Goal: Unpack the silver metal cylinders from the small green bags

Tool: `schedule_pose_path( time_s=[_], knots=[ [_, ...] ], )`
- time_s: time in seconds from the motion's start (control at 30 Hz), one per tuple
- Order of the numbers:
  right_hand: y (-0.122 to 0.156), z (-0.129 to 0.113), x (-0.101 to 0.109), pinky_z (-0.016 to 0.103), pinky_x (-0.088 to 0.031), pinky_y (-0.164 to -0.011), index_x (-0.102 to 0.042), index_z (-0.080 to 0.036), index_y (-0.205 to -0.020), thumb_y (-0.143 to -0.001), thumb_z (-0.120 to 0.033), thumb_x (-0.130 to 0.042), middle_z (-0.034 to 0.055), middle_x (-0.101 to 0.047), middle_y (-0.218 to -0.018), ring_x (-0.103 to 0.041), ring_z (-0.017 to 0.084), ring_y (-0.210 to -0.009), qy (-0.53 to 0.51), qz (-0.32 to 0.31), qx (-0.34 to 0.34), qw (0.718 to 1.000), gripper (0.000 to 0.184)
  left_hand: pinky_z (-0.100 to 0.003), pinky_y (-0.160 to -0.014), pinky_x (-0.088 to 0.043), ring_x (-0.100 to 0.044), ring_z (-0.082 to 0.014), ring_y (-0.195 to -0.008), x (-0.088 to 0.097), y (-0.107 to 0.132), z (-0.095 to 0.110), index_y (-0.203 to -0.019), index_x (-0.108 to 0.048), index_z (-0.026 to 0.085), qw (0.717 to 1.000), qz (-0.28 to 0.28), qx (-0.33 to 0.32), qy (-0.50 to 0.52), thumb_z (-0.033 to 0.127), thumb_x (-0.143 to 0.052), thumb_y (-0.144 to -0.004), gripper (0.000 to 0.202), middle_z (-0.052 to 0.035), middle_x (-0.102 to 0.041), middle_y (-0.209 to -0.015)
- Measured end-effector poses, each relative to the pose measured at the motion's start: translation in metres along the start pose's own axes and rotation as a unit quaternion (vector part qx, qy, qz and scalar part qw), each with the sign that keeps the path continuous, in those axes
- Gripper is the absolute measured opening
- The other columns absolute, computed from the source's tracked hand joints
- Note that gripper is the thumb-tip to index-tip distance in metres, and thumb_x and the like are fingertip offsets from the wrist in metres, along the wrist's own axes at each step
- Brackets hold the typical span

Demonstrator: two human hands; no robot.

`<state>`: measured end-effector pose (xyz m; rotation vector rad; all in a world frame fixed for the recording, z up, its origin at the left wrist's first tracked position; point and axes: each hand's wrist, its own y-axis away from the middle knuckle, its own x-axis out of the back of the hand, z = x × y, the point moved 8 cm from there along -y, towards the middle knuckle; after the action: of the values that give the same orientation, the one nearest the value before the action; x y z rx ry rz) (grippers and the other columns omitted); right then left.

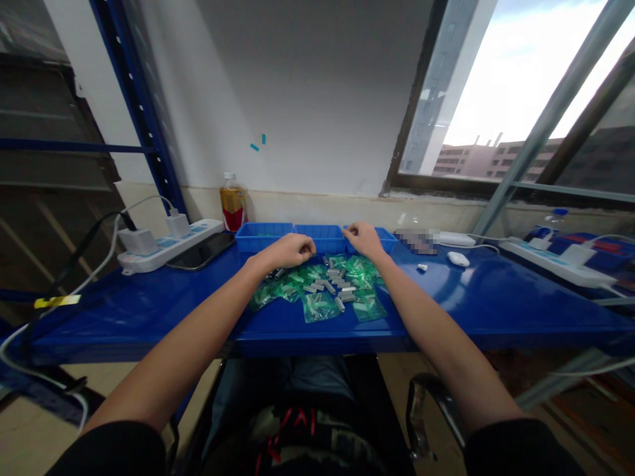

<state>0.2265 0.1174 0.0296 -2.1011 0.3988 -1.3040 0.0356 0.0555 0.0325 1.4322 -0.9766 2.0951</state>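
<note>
My left hand (292, 250) is over the left side of a pile of green plastic bags (320, 308), in front of the left blue bin (265, 229) and middle blue bin (319, 231). Its fingers curl into a pinch; anything between them is too small to make out. At the front left edge of the right blue bin (385, 240), my right hand (363, 238) has its fingers bent together, and their contents are hidden. Several small silver metal cylinders (330, 287) lie loose among the bags, between my forearms.
On the left are a white power strip (173, 248), a black phone (202, 251) and a drink bottle (233, 202). A white earbud case (458, 258), an earbud (422, 267) and another power strip (555, 262) lie right. The blue table's front edge (317, 346) runs before my lap.
</note>
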Motion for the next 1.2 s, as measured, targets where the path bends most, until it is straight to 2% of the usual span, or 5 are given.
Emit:
schedule_pose_path(
  time_s=[0.43, 0.7, 0.83, 0.93, 1.2],
  knots=[
    [0.012, -0.061, 0.01, 0.026, -0.038, -0.062, -0.066, -0.014, -0.067, -0.09, -0.055, -0.037, 0.0049, -0.061, -0.061, -0.056, 0.016, -0.063, -0.122, -0.06, -0.034, 0.99, 0.055, -0.031, -0.081, -0.046, -0.058, -0.0188, -0.087, 0.042, 0.009, -0.007, -0.096, -0.059, 0.016, 0.962, 0.272, 0.006, -0.019, 0.018, -0.047, -0.087, 0.015, -0.0072, -0.062, -0.093],
    [0.029, -0.077, -0.025, 0.021, -0.041, -0.052, -0.059, -0.014, -0.067, -0.08, -0.053, -0.054, 0.003, -0.061, -0.058, -0.057, 0.012, -0.053, -0.464, -0.163, -0.219, 0.843, 0.041, -0.03, -0.079, -0.044, -0.055, -0.0173, -0.086, 0.033, 0.006, 0.012, -0.093, -0.057, 0.017, 0.967, 0.243, -0.073, 0.027, 0.018, -0.045, -0.089, 0.013, -0.0064, -0.06, -0.091],
    [0.02, -0.072, -0.011, 0.023, -0.043, -0.058, -0.06, -0.014, -0.074, -0.074, -0.032, -0.062, 0.0009, -0.063, -0.067, -0.057, 0.012, -0.06, -0.449, -0.079, -0.13, 0.88, 0.018, -0.031, -0.08, -0.042, -0.056, -0.0179, -0.085, 0.015, -0.001, 0.019, -0.087, -0.063, 0.017, 0.981, 0.168, -0.091, 0.044, 0.023, -0.052, -0.086, 0.012, -0.0054, -0.062, -0.088],
    [0.017, -0.077, 0.003, 0.026, -0.046, -0.065, -0.062, -0.014, -0.084, -0.075, -0.028, -0.058, 0.0021, -0.066, -0.077, -0.058, 0.013, -0.067, -0.383, -0.015, -0.043, 0.923, 0.016, -0.029, -0.072, -0.043, -0.058, -0.0177, -0.077, 0.011, -0.006, -0.001, -0.083, -0.065, 0.015, 0.973, 0.156, 0.025, 0.168, 0.041, -0.048, -0.088, 0.031, -0.0058, -0.065, -0.081],
    [0.036, -0.128, 0.018, 0.034, -0.045, -0.085, -0.064, -0.017, -0.093, -0.077, -0.013, -0.053, 0.0071, -0.063, -0.092, -0.057, 0.019, -0.089, -0.145, -0.003, 0.214, 0.966, 0.02, -0.021, -0.049, -0.034, -0.052, -0.0107, -0.055, -0.008, 0.007, -0.049, -0.078, -0.065, 0.013, 0.831, 0.133, 0.283, 0.46, 0.057, -0.052, -0.079, 0.046, -0.006, -0.064, -0.075]
  ],
)
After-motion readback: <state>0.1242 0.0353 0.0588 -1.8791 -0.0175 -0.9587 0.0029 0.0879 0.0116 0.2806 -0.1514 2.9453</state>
